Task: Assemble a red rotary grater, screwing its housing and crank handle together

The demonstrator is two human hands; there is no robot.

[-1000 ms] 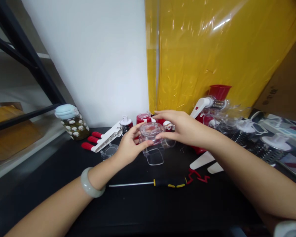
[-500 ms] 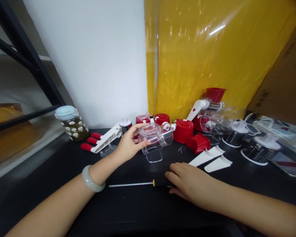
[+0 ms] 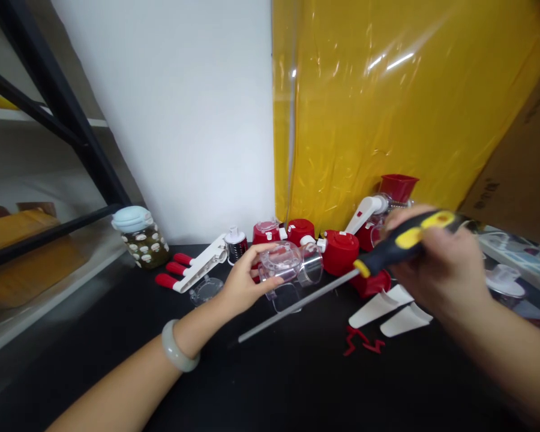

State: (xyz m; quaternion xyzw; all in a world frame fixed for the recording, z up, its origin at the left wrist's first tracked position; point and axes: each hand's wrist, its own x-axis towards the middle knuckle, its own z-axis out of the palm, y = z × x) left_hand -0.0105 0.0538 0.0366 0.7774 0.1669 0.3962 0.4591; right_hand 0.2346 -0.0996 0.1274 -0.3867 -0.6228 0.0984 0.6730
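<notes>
My left hand point(image 3: 245, 283), a pale bangle on its wrist, grips a clear plastic housing point(image 3: 288, 267) and holds it just above the black table point(image 3: 270, 384). My right hand point(image 3: 436, 264) is raised at the right and closed round the black-and-yellow handle of a screwdriver point(image 3: 400, 243). Its long metal shaft slants down and left, the tip near the table below the clear housing.
Red and white grater parts point(image 3: 339, 252) lie behind the housing, with an assembled red grater point(image 3: 387, 201) by the yellow sheet. A white handle with red grips point(image 3: 191, 270), a lidded jar point(image 3: 139, 237), white wedges point(image 3: 389, 309) and a red wire piece point(image 3: 362, 345) lie around.
My right hand left the housing, dropped to the screwdriver on the table, then lifted it up to the right. My left hand kept hold of the clear housing.
</notes>
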